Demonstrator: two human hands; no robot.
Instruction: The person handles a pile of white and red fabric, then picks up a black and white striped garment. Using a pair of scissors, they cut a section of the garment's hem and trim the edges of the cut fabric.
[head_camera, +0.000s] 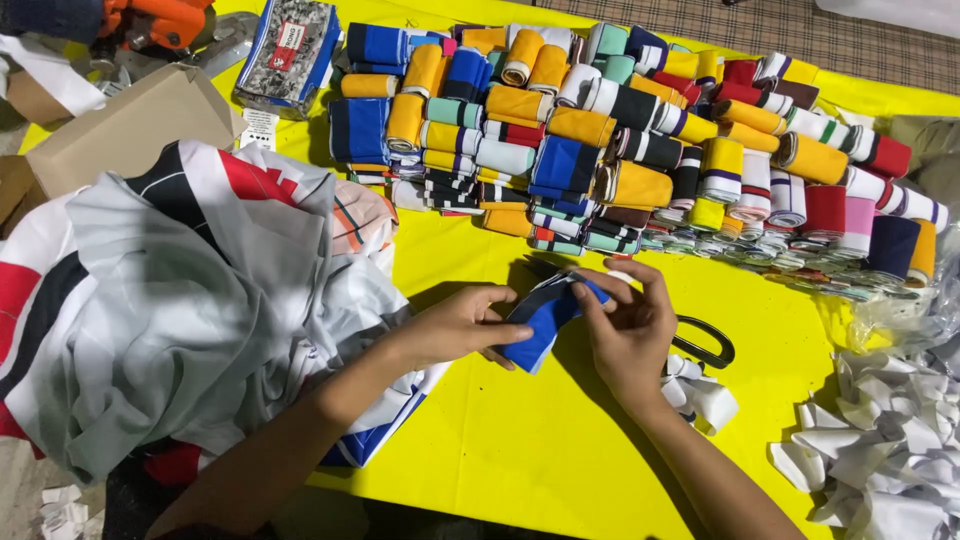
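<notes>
Head view: While the camera is looking down at the yellow surface (560, 450), both hands are meeting over its middle, just in front of the stacked rolls.
Thing in hand: the blue rib-knit strip (545, 318) is sitting between the two hands, above the surface, folded, with dark and white stripes along its upper edge.
Long axis: it is running diagonally, from lower left near the left hand up to the right.
Left hand (460, 325): its fingers are closing on the strip's lower left side, thumb on top.
Right hand (628, 330): its fingers (598, 290) are pinching together on the strip's upper right end.
Nearer hand: neither, since both are touching it.
Around: black scissors (705, 345) are lying just right of the right hand; rolled striped bands (620, 130) are piling up beyond; a grey garment heap (170, 300) is lying left; white scraps (880, 440) are lying right.
</notes>
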